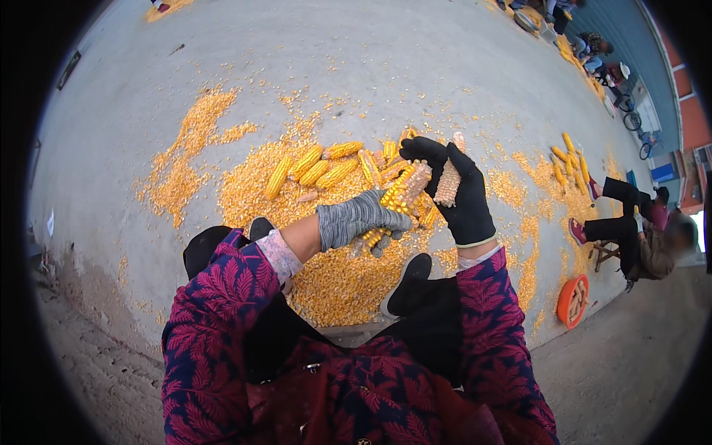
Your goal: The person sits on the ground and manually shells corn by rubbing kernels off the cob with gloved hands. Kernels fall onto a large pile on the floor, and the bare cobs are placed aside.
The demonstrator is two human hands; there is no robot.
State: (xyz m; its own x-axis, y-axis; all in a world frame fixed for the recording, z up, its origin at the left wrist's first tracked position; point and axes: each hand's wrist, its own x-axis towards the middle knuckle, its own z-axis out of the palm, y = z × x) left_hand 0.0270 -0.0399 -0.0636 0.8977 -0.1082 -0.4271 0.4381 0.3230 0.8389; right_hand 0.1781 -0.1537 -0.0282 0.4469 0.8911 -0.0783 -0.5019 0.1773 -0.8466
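My left hand (364, 219), in a grey knit glove, is closed around a partly shelled corn cob (409, 186). Yellow kernels cover one side of that cob, while bare pinkish core shows on the other. A bare corn cob (448, 181) lies between the thumb and fingers of my right hand (464, 192), which wears a black glove. Below both hands spreads a heap of loose corn kernels (339, 283). Several ears of corn (306, 162) rest on it, left of and beyond my hands.
My shoe (410, 278) stands at the heap's right edge. An orange basin (573, 303) at right holds bare cobs. Seated people (651, 250) are nearby, beside more ears (570, 158). Another kernel patch (192, 150) lies left on the concrete floor (267, 55). Bicycles (631, 119) stand far right.
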